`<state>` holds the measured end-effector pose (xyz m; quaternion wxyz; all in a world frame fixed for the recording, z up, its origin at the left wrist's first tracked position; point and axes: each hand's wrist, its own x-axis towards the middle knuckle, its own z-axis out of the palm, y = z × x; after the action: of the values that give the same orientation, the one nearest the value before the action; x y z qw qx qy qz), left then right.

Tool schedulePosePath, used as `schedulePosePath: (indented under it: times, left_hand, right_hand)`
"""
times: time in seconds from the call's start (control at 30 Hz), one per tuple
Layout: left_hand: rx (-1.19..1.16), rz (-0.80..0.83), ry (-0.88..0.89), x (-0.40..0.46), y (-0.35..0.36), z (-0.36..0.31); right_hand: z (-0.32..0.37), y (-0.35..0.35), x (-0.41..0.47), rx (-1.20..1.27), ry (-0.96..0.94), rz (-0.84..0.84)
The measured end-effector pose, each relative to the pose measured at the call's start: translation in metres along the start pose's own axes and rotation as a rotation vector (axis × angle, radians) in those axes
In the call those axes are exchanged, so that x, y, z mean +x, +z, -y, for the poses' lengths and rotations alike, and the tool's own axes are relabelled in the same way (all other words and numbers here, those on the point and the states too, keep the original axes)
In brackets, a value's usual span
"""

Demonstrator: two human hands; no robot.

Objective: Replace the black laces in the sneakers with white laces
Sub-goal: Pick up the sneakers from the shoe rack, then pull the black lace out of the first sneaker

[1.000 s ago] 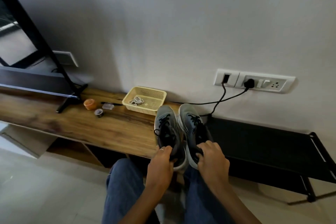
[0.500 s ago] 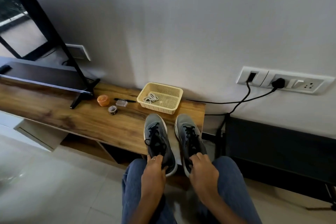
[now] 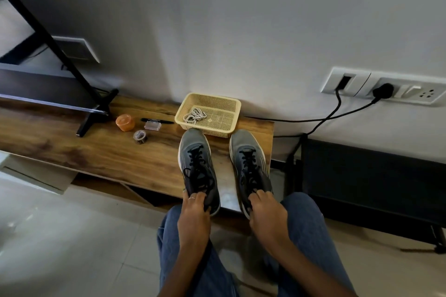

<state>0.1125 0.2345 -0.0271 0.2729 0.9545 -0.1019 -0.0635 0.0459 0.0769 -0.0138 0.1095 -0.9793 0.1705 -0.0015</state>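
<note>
Two grey sneakers with black laces stand side by side on the wooden bench [image 3: 96,152], toes toward the wall. My left hand [image 3: 194,214] grips the heel of the left sneaker [image 3: 196,159]. At the heel of the right sneaker [image 3: 248,161], my right hand [image 3: 264,212] holds on with its fingers curled into the opening. White laces [image 3: 194,115] lie bunched in a yellow mesh basket [image 3: 225,103] just beyond the toes, against the wall.
An orange cup [image 3: 125,122], a tape roll [image 3: 140,137], a small clear box [image 3: 152,125] and a black pen [image 3: 156,120] lie left of the basket. A black stand leg [image 3: 94,118] rests further left. Cables [image 3: 321,120] hang from the wall sockets above a black shelf [image 3: 374,176].
Both sneakers have come down from being held together onto the bench and now stand apart. My hands stayed on their heels, and the view tilted down.
</note>
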Motion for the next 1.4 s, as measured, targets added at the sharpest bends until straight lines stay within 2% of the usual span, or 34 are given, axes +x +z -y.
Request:
schedulePosePath:
  times: [0.13,0.3,0.37,0.43,0.5,0.6,0.8,1.0,1.23,1.33,1.4]
  left_hand:
    - [0.082,-0.024,0.061,0.001,0.005,0.001]
    - [0.132,-0.167,0.073,-0.014,0.008,-0.018]
    - [0.096,-0.194,0.173,-0.027,0.011,-0.031]
    - [0.033,-0.158,0.251,-0.037,0.018,-0.041]
    - [-0.053,-0.097,0.263,-0.043,0.025,-0.051]
    - [-0.192,0.042,0.251,-0.046,0.033,-0.07]
    - [-0.107,0.163,0.291,-0.037,0.044,-0.078]
    - [-0.096,0.186,0.263,-0.032,0.049,-0.075]
    - [-0.205,0.23,0.229,-0.026,0.053,-0.072]
    - [-0.232,0.17,0.25,-0.02,0.05,-0.069]
    - [-0.219,0.058,0.294,-0.012,0.049,-0.067]
  right_hand:
    - [-0.002,0.004,0.0,0.0,0.006,0.021]
    - [-0.004,0.006,-0.004,0.003,-0.029,-0.009]
    - [-0.005,0.007,-0.006,0.022,-0.03,-0.017]
    - [-0.007,0.007,-0.009,0.053,-0.017,0.008]
    - [-0.009,0.005,-0.009,0.072,-0.014,0.048]
    - [-0.014,0.001,-0.013,0.167,-0.066,0.016]
    - [-0.024,0.003,-0.011,0.152,-0.128,0.05]
    - [-0.025,0.001,-0.01,0.154,-0.142,0.079]
    - [-0.025,0.002,-0.008,0.166,-0.139,0.078]
    - [-0.024,-0.001,-0.009,0.263,-0.128,0.041]
    - [-0.025,-0.006,-0.008,0.351,-0.118,0.031]
